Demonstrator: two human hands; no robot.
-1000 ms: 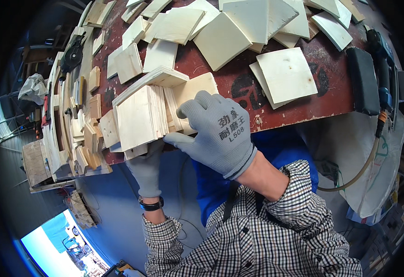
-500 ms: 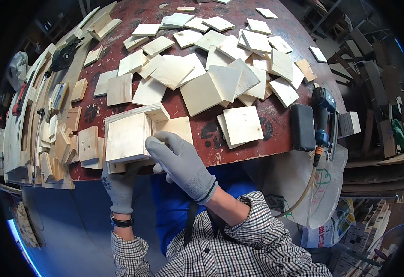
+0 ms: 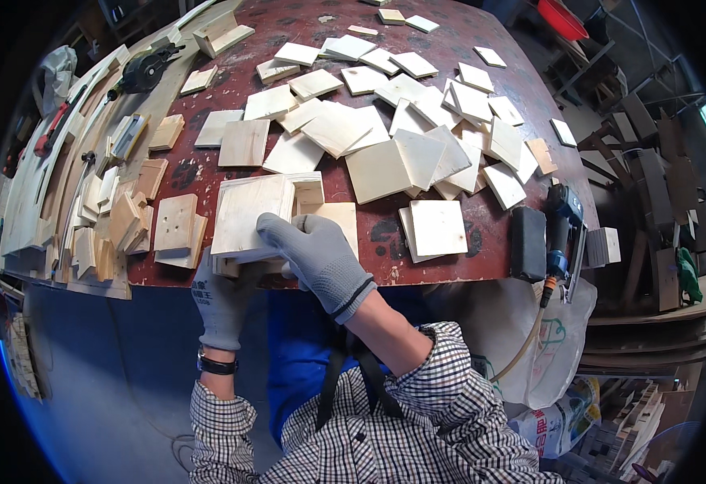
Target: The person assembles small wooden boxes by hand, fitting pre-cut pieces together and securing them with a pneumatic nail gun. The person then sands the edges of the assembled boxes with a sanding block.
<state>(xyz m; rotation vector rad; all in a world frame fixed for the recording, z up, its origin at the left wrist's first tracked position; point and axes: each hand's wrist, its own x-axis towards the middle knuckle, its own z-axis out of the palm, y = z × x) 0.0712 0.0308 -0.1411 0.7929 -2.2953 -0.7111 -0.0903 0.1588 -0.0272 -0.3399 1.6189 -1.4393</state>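
Observation:
At the table's near edge is a boxy wooden piece of pale square boards, its top board's face turned up. My left hand, in a grey glove, holds it from below, with the fingers mostly hidden behind the wood. My right hand, gloved alike, grips its right side with thumb and fingers bent against the edge. Behind that hand a flat pale board lies on the table. An upright wooden edge shows just behind the piece; whether it is joined on is unclear.
Many loose square boards are heaped across the red table. To the right lie a dark block and an air nailer with its hose. Small wood offcuts and a black tool line the left side.
The whole view has shifted a little, so the tabletop sits further right and mostly lower. Both hands keep hold of the wooden piece, whose top board now shows more of its face.

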